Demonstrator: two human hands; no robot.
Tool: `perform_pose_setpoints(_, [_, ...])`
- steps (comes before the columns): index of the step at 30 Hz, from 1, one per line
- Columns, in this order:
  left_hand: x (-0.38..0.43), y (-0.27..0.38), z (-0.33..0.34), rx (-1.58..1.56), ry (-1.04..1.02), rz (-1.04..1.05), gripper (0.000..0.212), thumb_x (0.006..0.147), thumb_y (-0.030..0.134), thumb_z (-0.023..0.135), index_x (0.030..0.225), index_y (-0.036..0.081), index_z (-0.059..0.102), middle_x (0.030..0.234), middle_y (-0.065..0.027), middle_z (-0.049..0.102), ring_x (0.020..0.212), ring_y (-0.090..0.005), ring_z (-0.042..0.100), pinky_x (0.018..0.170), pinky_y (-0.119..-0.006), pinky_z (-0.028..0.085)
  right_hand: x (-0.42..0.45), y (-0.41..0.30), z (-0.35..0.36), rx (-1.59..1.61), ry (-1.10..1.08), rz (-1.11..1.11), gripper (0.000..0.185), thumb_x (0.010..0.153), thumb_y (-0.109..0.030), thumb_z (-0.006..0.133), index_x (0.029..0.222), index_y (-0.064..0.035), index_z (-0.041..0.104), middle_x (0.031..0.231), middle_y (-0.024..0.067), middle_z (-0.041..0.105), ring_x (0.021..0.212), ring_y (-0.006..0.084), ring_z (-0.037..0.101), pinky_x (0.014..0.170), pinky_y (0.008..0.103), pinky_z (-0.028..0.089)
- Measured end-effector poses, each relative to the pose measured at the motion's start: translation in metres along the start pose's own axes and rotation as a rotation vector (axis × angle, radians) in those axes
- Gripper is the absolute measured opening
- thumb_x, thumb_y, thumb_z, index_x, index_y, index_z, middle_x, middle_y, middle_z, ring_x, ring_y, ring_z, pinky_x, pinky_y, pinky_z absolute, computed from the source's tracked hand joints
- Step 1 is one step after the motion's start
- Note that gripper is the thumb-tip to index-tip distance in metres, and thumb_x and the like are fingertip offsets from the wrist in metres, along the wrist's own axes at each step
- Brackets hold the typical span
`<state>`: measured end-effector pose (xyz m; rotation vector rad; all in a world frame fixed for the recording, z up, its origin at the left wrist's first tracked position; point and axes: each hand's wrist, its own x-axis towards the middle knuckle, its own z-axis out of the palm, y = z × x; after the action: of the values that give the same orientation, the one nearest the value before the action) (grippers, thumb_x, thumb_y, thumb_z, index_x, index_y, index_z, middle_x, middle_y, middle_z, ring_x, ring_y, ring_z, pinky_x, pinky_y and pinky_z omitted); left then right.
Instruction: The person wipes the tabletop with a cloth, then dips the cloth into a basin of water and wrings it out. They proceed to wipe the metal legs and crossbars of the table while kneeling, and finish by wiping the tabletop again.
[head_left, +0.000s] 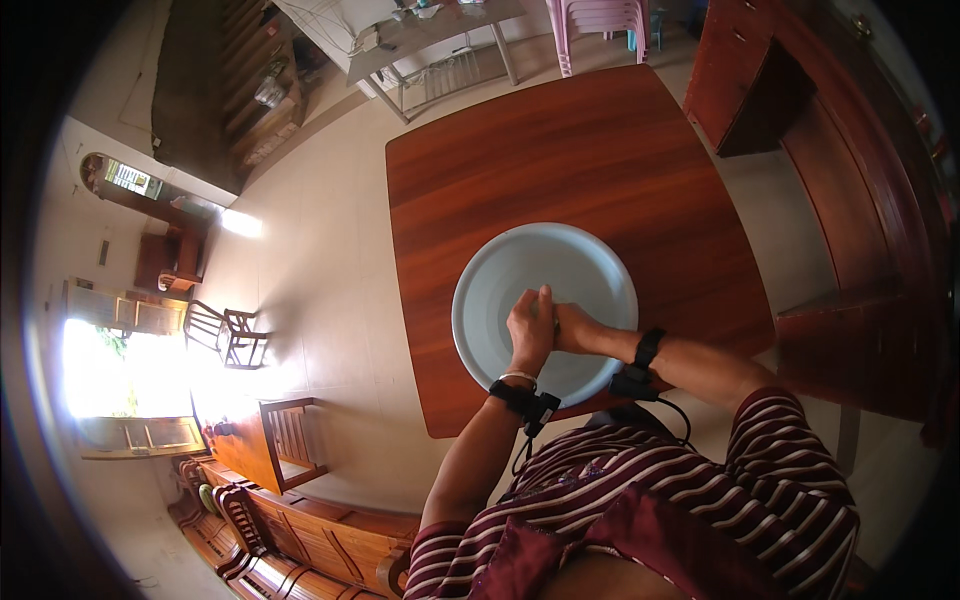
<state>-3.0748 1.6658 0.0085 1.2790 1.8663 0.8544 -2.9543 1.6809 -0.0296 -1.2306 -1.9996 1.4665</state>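
A round, pale blue basin (480, 270) stands near the front edge of a reddish-brown wooden table (540, 150). My left hand (531, 330) and my right hand (577, 328) are pressed together over the basin. Between them is a small greenish thing, mostly hidden by the fingers, so its kind cannot be told. The left thumb points up and away from me. Each wrist wears a black strap with a small dark device and a cable.
A dark red wooden cabinet (840, 187) stands to the right. Stacked pink plastic stools (600, 19) and a grey side table (427, 34) are beyond the far edge. Wooden chairs (240, 337) and a wooden bench (322, 532) lie to the left.
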Motion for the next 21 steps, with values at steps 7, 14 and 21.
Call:
perform_pose_setpoints(7, [0.011,-0.025,0.015,0.17,0.043,-0.001,0.041,0.098,0.037,0.059,0.089,-0.001,0.071,0.081,-0.0255,0.069,0.083,-0.0445,0.067,0.079,-0.05,0.051,-0.001,-0.001,0.007,-0.053,-0.006,0.063,0.021,0.079,-0.018,0.07,0.094,-0.0027,0.071,0.089,0.0216,0.073,0.091,0.0414,0.069,0.079,0.0485,0.054])
perform_pose_setpoints(14, [0.015,-0.046,0.019,0.177,0.025,0.029,0.038,0.096,0.037,0.061,0.101,0.001,0.075,0.079,-0.0217,0.071,0.078,-0.0383,0.07,0.076,-0.046,0.054,-0.007,-0.002,0.007,-0.075,-0.019,0.051,0.018,0.077,-0.012,0.067,0.091,-0.0016,0.072,0.086,0.0227,0.072,0.089,0.0424,0.069,0.079,0.0491,0.054])
perform_pose_setpoints(21, [-0.003,-0.037,-0.005,-0.152,-0.057,-0.037,0.034,0.099,0.031,0.066,0.113,0.0,0.07,0.094,-0.0108,0.071,0.087,-0.0156,0.063,0.08,-0.032,0.053,-0.016,-0.023,-0.009,-0.01,-0.053,0.004,0.035,0.076,-0.017,0.077,0.105,0.0011,0.069,0.095,0.0241,0.072,0.095,0.0421,0.069,0.083,0.0465,0.055])
